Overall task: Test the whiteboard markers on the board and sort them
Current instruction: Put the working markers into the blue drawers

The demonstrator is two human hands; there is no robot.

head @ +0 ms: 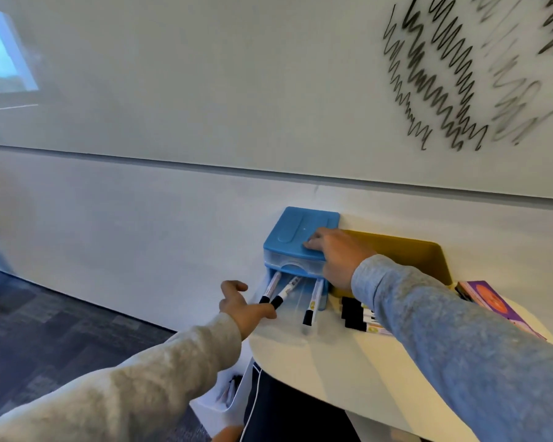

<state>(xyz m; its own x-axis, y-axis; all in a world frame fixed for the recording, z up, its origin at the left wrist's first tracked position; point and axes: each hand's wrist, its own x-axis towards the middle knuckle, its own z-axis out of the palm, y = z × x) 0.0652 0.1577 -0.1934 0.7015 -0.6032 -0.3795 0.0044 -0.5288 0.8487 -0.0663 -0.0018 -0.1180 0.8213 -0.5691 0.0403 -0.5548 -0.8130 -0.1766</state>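
A blue box (pixel 304 231) stands on the white table (pixel 326 365) against the wall. Its clear drawer (pixel 296 298) is pulled out toward me, with three black-capped markers (pixel 310 309) lying in it. My left hand (pixel 241 306) grips the drawer's front left corner, thumb beside one marker's cap. My right hand (pixel 334 258) presses on the box's lid, fingers flat and thumb down its right side. More markers (pixel 356 314) lie on the table, partly hidden by my right arm. Black test scribbles (pixel 441 78) cover the whiteboard (pixel 205 90) at the upper right.
A yellow bin (pixel 412 253) stands right of the blue box, behind my right arm. A purple packet (pixel 492 301) lies at the table's right. Below the table edge sits a white bin (pixel 227 400) beside something dark. Grey carpet (pixel 61 330) spreads to the left.
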